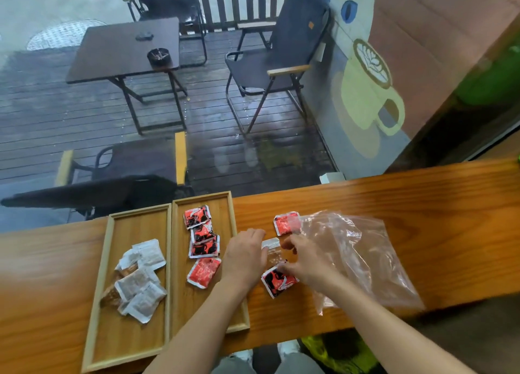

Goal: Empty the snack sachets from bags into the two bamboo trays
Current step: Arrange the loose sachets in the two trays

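Two bamboo trays lie side by side on the wooden counter. The left tray [104, 264] holds several white sachets [140, 280]. The right tray [228, 213] holds several red sachets [201, 233]. My left hand [244, 257] and my right hand [302, 261] meet over a clear brownish sachet [272, 251] on the counter, fingers touching its edges. A red sachet [277, 283] lies under my right hand's fingers. Another red sachet [285, 223] lies at the mouth of a clear plastic bag [363, 258], which lies flat to the right.
The wooden counter [422, 219] runs along a window. Outside are a dark table [123, 53] with an ashtray and folding chairs [281, 58]. The counter's near edge is close to my body, with a green object [337, 354] below it.
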